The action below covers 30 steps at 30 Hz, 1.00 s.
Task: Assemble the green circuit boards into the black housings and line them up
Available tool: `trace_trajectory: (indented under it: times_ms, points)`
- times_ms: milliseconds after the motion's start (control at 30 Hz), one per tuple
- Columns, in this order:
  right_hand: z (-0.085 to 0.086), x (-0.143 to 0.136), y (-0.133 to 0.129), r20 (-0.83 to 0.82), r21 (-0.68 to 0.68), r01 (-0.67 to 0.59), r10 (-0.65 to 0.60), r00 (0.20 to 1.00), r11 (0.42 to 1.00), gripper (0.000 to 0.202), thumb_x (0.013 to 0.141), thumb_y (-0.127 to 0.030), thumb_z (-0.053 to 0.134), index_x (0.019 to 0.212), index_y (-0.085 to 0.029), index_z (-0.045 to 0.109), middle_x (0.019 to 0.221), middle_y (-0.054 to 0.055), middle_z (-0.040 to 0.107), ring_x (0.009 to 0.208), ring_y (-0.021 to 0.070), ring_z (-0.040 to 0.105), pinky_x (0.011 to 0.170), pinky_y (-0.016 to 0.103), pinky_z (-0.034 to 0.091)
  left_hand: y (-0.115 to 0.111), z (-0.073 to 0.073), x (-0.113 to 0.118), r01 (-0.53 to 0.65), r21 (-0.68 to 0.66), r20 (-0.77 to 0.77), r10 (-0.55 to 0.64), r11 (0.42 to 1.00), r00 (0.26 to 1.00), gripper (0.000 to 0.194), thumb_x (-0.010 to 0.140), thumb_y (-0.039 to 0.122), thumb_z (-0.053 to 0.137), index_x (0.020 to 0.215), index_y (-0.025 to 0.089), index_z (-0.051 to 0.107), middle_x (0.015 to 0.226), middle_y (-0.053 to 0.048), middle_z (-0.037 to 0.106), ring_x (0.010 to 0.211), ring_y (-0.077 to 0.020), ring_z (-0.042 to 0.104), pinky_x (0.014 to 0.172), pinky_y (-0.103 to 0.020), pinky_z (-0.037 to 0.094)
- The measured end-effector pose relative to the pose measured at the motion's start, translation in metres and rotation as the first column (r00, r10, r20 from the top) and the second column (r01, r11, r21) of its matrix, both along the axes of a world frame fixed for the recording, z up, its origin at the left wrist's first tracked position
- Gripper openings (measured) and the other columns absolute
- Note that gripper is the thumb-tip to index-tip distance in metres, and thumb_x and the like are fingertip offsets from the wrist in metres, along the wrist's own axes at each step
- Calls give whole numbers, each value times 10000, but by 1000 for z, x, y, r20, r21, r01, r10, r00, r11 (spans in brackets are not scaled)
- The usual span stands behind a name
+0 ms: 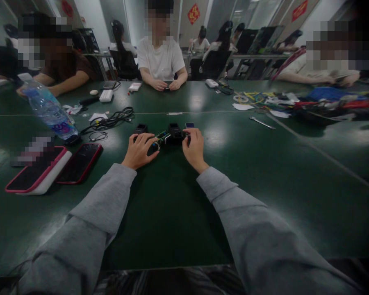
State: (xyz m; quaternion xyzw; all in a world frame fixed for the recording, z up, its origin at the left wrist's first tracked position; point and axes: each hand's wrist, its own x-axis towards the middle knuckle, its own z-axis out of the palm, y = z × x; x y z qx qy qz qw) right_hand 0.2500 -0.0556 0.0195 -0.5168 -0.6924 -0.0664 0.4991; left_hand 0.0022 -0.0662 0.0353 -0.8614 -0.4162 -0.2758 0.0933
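Note:
My left hand (pixel 140 150) rests on the green table (pixel 172 213), fingers spread and thumb apart. Its fingertips reach a black plastic casing (pixel 141 128) and the edge of a small green circuit board (pixel 162 135). Right of the board sits a second black casing (pixel 174 130) with a window in its top. Beside that casing, my right hand (pixel 194 148) curls its fingers inward around something dark, mostly hidden by the fingers. A small part with a bluish screen (pixel 190 125) lies just behind the right fingertips.
At left are a water bottle (pixel 51 108), a phone (pixel 81 163), another red-rimmed phone (pixel 37 170) and black cables (pixel 110 119). A wrench (pixel 262 123) and heaped coloured wires (pixel 258 98) lie to the right. Across the table a person in white (pixel 162 61) holds something small.

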Motion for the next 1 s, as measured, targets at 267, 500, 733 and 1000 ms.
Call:
trace_trajectory:
  times_ms: [267,500,733,1000]
  points:
    - [2,-1,-4,58,-100,-10,16,998,995,334,843,-112,418,1133,-173,572,1123,113,584,1085,278,526,918,440,434,13,-8,-4,45,-9,-41,-45,999,998,279,903,337,657,1159,234,617,1250,-98,615,1124,-276,579,944,-433,447]
    - [1,-2,-5,68,-117,-13,21,997,993,328,864,-121,404,1140,-181,571,1133,114,586,1081,279,538,920,447,448,18,-9,0,-56,7,49,55,998,997,295,900,424,649,1131,243,624,1179,-88,670,1164,-288,565,986,-456,411]
    - [1,-2,-5,75,-122,-19,28,997,992,323,861,-115,413,1134,-177,573,1126,109,590,1071,274,543,919,442,456,18,-9,4,-235,13,106,232,972,967,313,910,499,602,1108,260,639,1142,-107,700,1278,-323,487,1056,-535,288]
    - [0,-2,-3,66,-118,-25,33,997,993,311,852,-110,425,1114,-187,575,1122,112,594,1073,282,546,912,458,461,19,-9,5,-299,-44,117,302,953,946,316,943,526,525,1094,263,617,1158,-116,692,1294,-329,459,1079,-578,244]
